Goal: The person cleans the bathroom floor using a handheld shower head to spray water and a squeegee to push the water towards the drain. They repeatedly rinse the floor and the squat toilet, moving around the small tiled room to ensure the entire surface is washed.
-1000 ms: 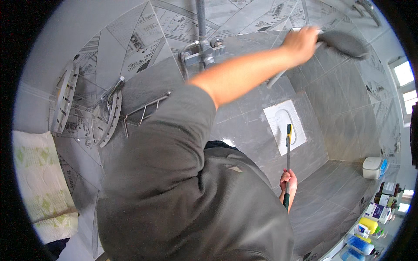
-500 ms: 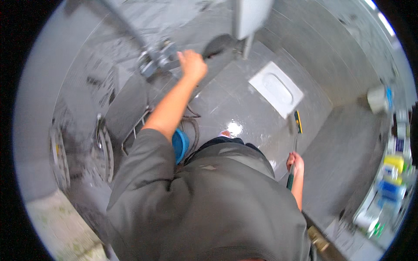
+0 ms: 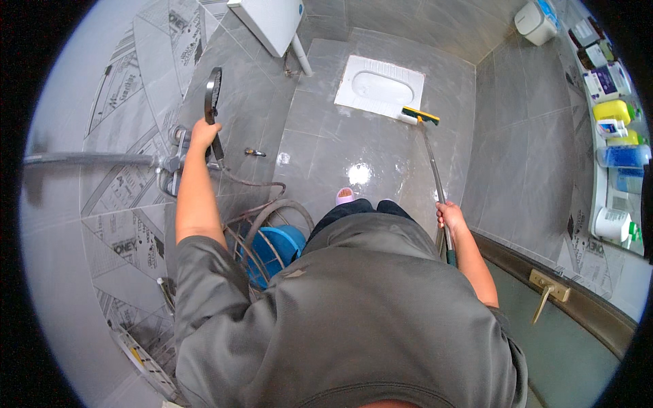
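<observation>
A white cistern (image 3: 266, 26) hangs on the patterned tile wall (image 3: 146, 51), a pale pipe (image 3: 302, 56) running down from it. A small tap (image 3: 255, 152) juts out lower. Thin bars cross before a blue bucket (image 3: 291, 239). Opposite, a white shelf (image 3: 599, 187) carries a yellow bottle (image 3: 612, 111), a blue bottle (image 3: 620, 157) and a green-capped white bottle (image 3: 612, 224), near a door handle (image 3: 544, 299).

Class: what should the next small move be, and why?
I'd probably park the dark handheld shower head near the silvery metal wall mixer, freeing the left hand for the long grey brush pole. The shower head appears beside the mixer with no spray visible, while only the right hand holds the pole, whose yellow-and-green brush head sits at a corner of the white rectangular squat pan.
</observation>
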`<state>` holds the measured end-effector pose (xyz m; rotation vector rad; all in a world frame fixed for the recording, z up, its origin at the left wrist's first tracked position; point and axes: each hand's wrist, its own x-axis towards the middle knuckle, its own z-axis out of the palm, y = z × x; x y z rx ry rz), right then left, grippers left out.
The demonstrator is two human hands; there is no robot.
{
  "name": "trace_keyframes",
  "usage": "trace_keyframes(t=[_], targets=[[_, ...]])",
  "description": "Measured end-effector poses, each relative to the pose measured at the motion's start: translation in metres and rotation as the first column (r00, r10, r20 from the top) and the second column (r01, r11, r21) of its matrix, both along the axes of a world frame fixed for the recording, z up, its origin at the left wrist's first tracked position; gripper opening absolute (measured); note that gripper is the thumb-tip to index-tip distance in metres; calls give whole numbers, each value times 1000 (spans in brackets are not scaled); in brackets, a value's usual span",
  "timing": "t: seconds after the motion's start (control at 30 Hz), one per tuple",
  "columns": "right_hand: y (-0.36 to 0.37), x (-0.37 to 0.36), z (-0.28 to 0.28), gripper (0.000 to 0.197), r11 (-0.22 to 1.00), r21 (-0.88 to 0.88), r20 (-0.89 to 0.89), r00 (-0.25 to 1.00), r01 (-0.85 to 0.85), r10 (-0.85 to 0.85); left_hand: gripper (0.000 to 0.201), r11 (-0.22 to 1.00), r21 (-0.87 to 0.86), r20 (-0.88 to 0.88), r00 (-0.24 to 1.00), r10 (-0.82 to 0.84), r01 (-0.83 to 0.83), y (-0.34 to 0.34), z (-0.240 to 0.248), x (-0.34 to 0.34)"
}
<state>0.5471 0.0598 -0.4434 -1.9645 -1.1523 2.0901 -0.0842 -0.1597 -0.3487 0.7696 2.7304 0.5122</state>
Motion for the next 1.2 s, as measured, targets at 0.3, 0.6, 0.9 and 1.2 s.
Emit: trace_keyframes(t=[0.3,0.6,0.9,1.2], targets=[[-34,2,-27,15,976,115,147,975,-183,166,18,978,-60,634,749,192,-200,-6,-4,-2],[-38,-1,-40,23,917,152,262,910,-369,322,18,973,-48,714,673,193,-228,-15,-5,-14],[-49,10,-35,28,907,103,331,874,-409,356,15,982,-52,740,653,160,-182,-10,2,0],[-55,6,-53,19,929,65,293,897,-365,332,25,993,-118,596,801,57,17,-10,3,3]])
